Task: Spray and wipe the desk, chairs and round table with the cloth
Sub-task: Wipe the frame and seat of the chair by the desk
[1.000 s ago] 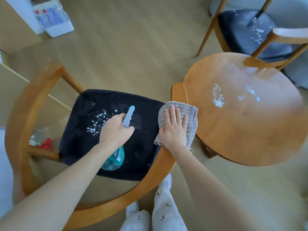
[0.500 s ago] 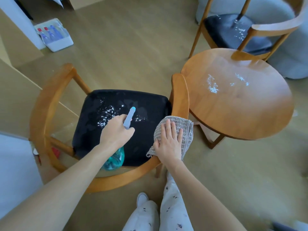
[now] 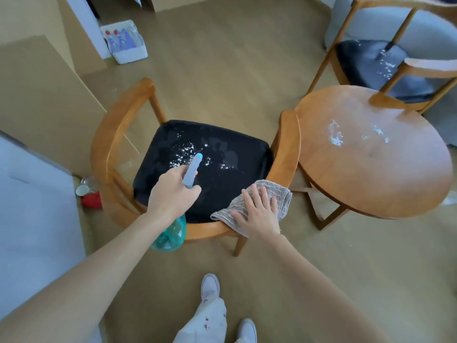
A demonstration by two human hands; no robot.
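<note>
A wooden armchair point(image 3: 116, 134) with a black seat point(image 3: 222, 154) stands below me, white powder scattered on the seat. My left hand point(image 3: 170, 191) grips a teal spray bottle point(image 3: 170, 235), its grey nozzle aimed over the seat. My right hand point(image 3: 257, 214) lies flat, fingers straight, pressing a grey cloth point(image 3: 277, 194) onto the chair's curved wooden rail at the near right corner. The round wooden table point(image 3: 371, 169) to the right carries white specks. A second chair point(image 3: 376, 63) at the back right has powder on its dark seat.
A desk edge point(image 3: 29, 219) runs along the left. A red object and a cup point(image 3: 86, 194) lie on the floor beside it. A white tray of bottles point(image 3: 126, 43) sits on the floor at the back. My feet point(image 3: 210, 285) stand on open wooden floor.
My right hand has slid the cloth along the chair's rail from beside the table toward the near corner. The view has pulled back. My left hand keeps the bottle over the seat.
</note>
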